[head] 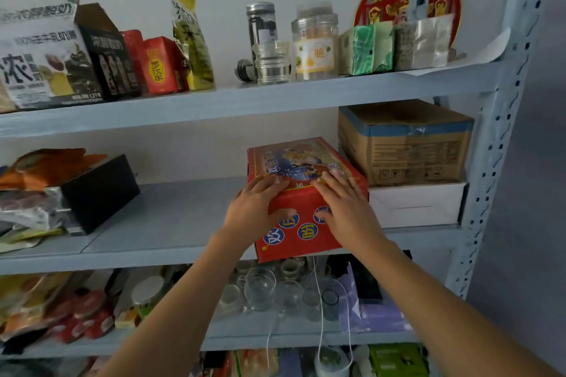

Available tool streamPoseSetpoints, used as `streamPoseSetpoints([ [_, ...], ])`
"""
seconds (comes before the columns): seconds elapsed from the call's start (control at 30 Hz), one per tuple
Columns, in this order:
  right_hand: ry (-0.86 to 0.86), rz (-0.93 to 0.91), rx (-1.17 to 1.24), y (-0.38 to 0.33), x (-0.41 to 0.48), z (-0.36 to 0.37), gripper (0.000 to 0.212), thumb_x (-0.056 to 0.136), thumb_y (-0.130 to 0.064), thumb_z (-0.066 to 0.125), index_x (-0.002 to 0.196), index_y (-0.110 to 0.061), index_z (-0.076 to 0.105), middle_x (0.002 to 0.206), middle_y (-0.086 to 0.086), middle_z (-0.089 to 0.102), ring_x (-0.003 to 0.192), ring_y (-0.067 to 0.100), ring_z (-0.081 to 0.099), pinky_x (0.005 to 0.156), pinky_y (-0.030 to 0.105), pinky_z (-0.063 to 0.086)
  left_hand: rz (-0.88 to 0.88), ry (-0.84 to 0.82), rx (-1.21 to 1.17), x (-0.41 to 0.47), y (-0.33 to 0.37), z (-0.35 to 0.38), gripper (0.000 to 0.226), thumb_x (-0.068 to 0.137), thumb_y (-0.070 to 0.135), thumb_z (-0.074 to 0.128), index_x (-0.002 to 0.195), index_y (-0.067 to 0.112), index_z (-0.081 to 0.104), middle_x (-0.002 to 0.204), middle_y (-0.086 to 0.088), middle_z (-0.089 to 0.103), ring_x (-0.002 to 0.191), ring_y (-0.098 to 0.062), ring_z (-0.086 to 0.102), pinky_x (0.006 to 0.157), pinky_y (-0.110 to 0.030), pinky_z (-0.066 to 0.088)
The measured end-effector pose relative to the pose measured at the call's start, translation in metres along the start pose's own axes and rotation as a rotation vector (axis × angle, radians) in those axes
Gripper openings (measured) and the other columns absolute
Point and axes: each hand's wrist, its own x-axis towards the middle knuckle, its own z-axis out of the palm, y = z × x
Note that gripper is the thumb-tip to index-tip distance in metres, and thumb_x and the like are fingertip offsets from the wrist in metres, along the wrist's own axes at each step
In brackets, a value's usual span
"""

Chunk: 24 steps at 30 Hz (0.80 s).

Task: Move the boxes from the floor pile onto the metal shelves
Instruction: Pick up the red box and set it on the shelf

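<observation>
Both hands hold the red box [294, 159] at its near end. The left hand [255, 206] and the right hand [347, 203] sit side by side, a little apart. Each hand has its fingers lying on the box's top and its thumb on the front face, so they pinch the near edge.

The box lies flat on the middle shelf [171, 217]. Its long side runs away from the hands toward the wall. The short end with the blue circles faces the person and sticks out a bit past the shelf's front edge. The picture side faces up.

Just right of the right hand, a brown box [407, 144] sits on a white box [413, 205]. The red box is close beside them. Well left of the left hand is a black box [101, 190]. Below the hands, glass cups [260, 288] stand on the next shelf down. Above the hands, jars [315, 43] stand on the shelf higher up.
</observation>
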Motion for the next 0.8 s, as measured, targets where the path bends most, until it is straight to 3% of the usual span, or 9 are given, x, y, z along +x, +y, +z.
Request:
streamPoseSetpoints([
  [0.1, -0.06, 0.015, -0.006, 0.005, 0.026, 0.005, 0.067, 0.096, -0.047, 0.051, 0.154, -0.026, 0.024, 0.164, 0.001, 0.015, 0.151, 0.021, 0.008, 0.119, 0.037, -0.002, 0.013, -0.019, -0.043, 0.02, -0.018, 0.006, 0.062, 0.092, 0.057, 0.053, 0.149, 0.04, 0.034, 0.157, 0.009, 0.034, 0.146, -0.019, 0.029, 0.119, -0.049, 0.024],
  [0.27, -0.058, 0.078, -0.054, 0.01, 0.055, 0.021, 0.061, 0.095, -0.044, 0.055, 0.15, -0.024, 0.036, 0.158, 0.005, 0.032, 0.147, 0.028, 0.024, 0.12, 0.045, 0.015, 0.006, -0.054, 0.032, 0.058, -0.023, 0.017, 0.059, 0.095, 0.043, 0.056, 0.149, 0.039, 0.032, 0.159, 0.009, 0.032, 0.148, -0.017, 0.026, 0.121, -0.047, 0.016],
  [0.43, -0.04, 0.123, -0.095, 0.021, 0.066, 0.035, 0.061, 0.093, -0.043, 0.057, 0.148, -0.022, 0.04, 0.154, 0.006, 0.037, 0.145, 0.029, 0.027, 0.121, 0.046, 0.013, 0.027, -0.077, 0.034, 0.084, -0.015, 0.033, 0.062, 0.099, 0.03, 0.054, 0.153, 0.032, 0.025, 0.162, 0.004, 0.025, 0.151, -0.018, 0.018, 0.123, -0.044, 0.012],
  [0.8, -0.055, 0.136, -0.1, 0.043, 0.093, 0.045, 0.058, 0.096, -0.037, 0.056, 0.149, -0.021, 0.038, 0.158, 0.007, 0.032, 0.147, 0.028, 0.023, 0.12, 0.043, 0.01, 0.01, -0.08, 0.027, 0.117, -0.014, 0.044, 0.059, 0.101, 0.025, 0.051, 0.153, 0.032, 0.024, 0.163, 0.004, 0.023, 0.151, -0.018, 0.015, 0.121, -0.047, 0.008],
])
